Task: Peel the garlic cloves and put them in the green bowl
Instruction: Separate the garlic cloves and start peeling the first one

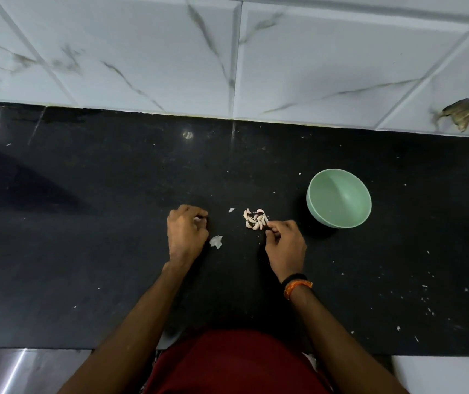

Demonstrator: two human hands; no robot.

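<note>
Red shirt (pixel 236 365), black speckled counter (pixel 85 223), marble-veined wall tiles (pixel 142 52), green bowl (pixel 339 177)

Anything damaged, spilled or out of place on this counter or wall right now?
Yes. The wall tile at far right has a broken, chipped hole. Bits of garlic skin are scattered across the black counter. The green bowl sits upright and looks empty.

Black counter (pixel 85 223); marbled white wall tiles (pixel 142 52); chipped tile hole (pixel 459 113).

I see a black speckled table (pixel 85 251); on it lie a heap of garlic cloves (pixel 256 218), a green bowl (pixel 339 198) just right, and scraps of peel (pixel 216 241).
</note>
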